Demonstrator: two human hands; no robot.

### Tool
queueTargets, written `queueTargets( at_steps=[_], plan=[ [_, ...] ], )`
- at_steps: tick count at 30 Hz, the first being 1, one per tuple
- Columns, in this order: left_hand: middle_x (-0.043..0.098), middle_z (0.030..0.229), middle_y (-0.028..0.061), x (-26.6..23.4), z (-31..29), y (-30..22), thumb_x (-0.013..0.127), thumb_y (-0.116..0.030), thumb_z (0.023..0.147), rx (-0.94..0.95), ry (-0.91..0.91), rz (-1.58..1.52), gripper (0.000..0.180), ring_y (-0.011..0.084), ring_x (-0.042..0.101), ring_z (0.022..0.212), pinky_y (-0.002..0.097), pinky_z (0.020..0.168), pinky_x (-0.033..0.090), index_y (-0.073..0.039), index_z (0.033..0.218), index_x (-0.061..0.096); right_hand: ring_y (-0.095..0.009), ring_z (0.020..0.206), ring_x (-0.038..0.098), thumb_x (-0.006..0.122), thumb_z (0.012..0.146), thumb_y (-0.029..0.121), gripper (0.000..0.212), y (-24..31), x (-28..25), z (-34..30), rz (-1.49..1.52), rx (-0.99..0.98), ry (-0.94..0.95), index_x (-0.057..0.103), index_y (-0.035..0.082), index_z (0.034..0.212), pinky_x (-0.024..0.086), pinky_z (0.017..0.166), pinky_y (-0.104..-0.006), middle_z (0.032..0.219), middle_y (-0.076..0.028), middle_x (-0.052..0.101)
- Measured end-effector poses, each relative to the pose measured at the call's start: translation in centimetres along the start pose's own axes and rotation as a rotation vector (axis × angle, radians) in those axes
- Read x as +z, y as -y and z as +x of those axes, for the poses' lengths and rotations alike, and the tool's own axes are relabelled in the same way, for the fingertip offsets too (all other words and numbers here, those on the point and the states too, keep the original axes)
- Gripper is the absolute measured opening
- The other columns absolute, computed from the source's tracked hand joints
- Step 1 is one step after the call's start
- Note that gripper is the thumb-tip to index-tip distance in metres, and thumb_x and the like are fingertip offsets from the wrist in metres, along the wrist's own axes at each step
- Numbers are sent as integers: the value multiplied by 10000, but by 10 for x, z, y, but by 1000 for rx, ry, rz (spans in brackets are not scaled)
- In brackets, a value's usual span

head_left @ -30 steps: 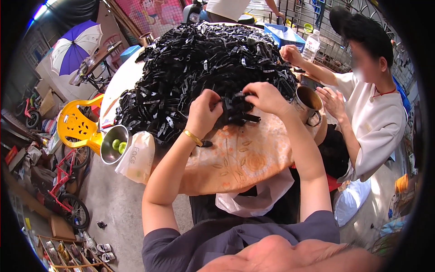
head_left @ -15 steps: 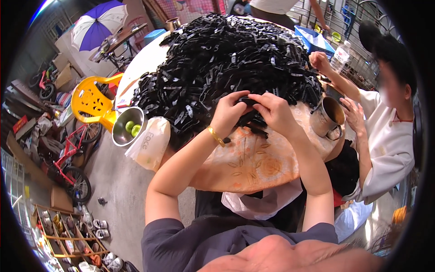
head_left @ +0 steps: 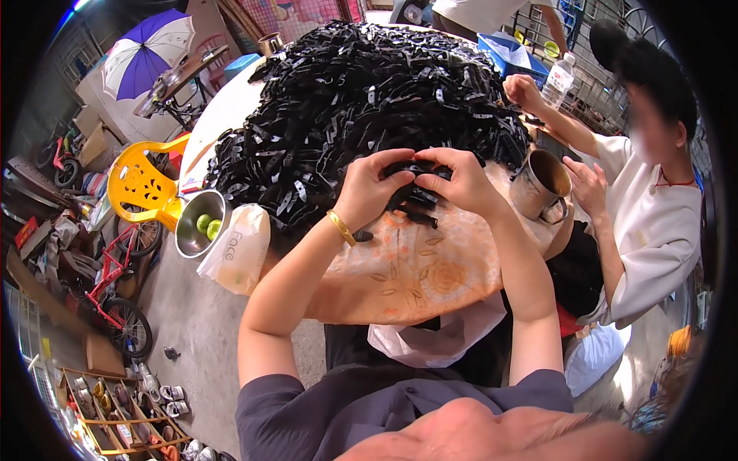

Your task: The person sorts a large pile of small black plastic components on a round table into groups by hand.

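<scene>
A large heap of small black strip-like pieces (head_left: 330, 115) covers most of the round table. At its near edge, my left hand (head_left: 370, 188) and my right hand (head_left: 463, 180) are side by side, fingers curled and tips almost meeting. Dark pieces show between the fingertips, and both hands seem to pinch one small black piece (head_left: 406, 166); its exact shape is partly hidden. Just beneath them, a few loose black pieces (head_left: 419, 217) lie on the orange flowered tablecloth (head_left: 400, 284). A gold bracelet (head_left: 340, 227) circles my left wrist.
Left of the heap are a steel bowl (head_left: 201, 244) with green fruits, a white paper bag (head_left: 240, 250) and a yellow chair (head_left: 142, 184). To the right stand a metal mug (head_left: 538, 184), a plastic bottle (head_left: 559, 81) and a blue tray (head_left: 513, 60). A co-worker (head_left: 646, 200) sits there.
My fingertips, earlier pressed close together, have spread a little, with thumbs lower and fingers arched over the black piece. The whole view has shifted slightly, so surroundings appear farther left.
</scene>
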State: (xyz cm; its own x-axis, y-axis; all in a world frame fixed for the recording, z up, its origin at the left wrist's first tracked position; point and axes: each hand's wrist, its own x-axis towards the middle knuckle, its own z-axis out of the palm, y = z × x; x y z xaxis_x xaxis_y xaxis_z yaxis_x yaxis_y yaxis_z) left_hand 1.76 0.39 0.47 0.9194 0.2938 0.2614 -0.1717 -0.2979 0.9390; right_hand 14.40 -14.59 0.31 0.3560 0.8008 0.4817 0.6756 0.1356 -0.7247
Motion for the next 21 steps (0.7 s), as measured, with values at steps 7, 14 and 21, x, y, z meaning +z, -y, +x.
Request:
queueTargets(
  at_steps=[7, 14, 21],
  plan=[
    [638, 1001, 78, -1, -2, -10, 627, 1, 816, 66, 10, -53, 384, 89, 588, 856, 220, 780, 498, 31, 1190, 542, -150, 733, 622, 715, 770, 183, 332, 7, -5, -2, -43, -81, -81, 631, -1, 1033, 487, 653, -257, 893, -107, 668],
    [666, 923, 91, 20, -16, -8, 664, -125, 817, 58, 690, 231, 255, 116, 598, 814, 269, 746, 486, -19, 1047, 637, -62, 653, 571, 615, 863, 189, 198, -36, -39, 3, 103, 125, -294, 672, 2, 898, 469, 614, -217, 748, -33, 657],
    [520, 882, 95, 23, -25, 0, 691, -152, 709, 364, 177, 864, 149, 284, 510, 853, 362, 761, 456, -57, 794, 613, -236, 737, 610, 729, 669, 176, 218, -14, 2, -9, -550, 34, 241, 676, 54, 841, 486, 664, -329, 750, -94, 609]
  ],
)
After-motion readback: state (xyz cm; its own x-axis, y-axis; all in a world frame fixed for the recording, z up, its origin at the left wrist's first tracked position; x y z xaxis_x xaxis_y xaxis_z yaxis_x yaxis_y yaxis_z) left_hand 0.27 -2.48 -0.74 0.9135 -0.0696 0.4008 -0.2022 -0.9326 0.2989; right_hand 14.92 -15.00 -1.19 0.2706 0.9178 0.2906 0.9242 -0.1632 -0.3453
